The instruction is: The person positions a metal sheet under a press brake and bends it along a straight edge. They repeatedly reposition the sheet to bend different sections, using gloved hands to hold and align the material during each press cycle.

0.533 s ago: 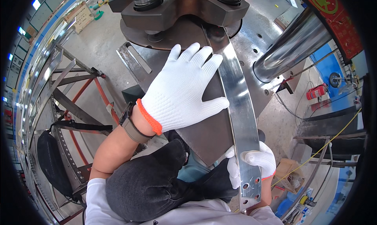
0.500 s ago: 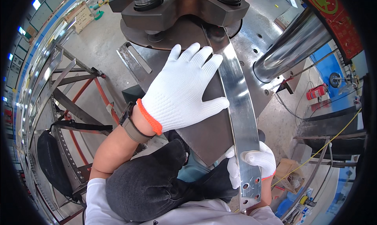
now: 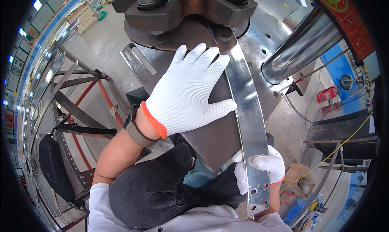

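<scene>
A long, shiny metal strip (image 3: 246, 98) with several holes at its near end runs from under the machine's dark press head (image 3: 190, 13) toward my body. My right hand (image 3: 265, 165), in a white knit glove, grips the strip near that end, with fingers curled under it and the thumb on top. My left hand (image 3: 190, 90), gloved in white with an orange cuff, lies spread over the dark metal plate (image 3: 214, 138). Its thumb tip and forefinger reach the strip's left edge. Under the press head, the strip's far end is partly hidden.
To the right rises a thick polished column (image 3: 302, 49) beside a red sign panel (image 3: 344, 17). A slotted metal bar (image 3: 137, 64) lies left of the plate. Further left stands a metal rack (image 3: 77, 94) with a black bag (image 3: 56, 167). A fire extinguisher (image 3: 327, 95) is at far right.
</scene>
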Action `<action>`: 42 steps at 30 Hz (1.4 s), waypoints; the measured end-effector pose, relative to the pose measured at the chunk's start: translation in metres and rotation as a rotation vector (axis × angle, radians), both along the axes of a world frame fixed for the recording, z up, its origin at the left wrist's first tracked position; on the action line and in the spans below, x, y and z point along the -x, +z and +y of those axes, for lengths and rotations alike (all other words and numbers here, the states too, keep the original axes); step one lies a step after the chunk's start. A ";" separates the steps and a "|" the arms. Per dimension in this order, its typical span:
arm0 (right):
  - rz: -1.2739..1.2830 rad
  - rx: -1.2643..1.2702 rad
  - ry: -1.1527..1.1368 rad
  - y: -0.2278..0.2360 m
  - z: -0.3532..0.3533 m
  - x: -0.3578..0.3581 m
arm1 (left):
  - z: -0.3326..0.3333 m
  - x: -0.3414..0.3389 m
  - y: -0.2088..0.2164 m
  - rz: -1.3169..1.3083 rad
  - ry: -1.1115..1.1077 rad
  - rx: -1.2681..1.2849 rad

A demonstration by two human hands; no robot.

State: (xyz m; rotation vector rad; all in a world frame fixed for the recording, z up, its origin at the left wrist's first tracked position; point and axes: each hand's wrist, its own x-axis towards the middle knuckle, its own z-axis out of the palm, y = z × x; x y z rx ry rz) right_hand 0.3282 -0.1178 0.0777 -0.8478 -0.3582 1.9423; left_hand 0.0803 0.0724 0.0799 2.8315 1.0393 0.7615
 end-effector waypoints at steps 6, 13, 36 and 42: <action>0.007 -0.008 0.012 -0.002 0.000 -0.002 | 0.001 0.000 0.000 0.010 0.004 0.000; -0.013 -0.030 0.020 -0.003 0.000 -0.003 | 0.001 -0.001 0.002 0.012 0.004 0.003; -0.092 -0.016 0.035 0.002 0.004 -0.001 | -0.001 -0.002 0.006 -0.023 0.001 0.044; -0.204 0.035 -0.051 -0.004 -0.005 -0.002 | 0.000 -0.001 0.004 -0.050 -0.009 0.018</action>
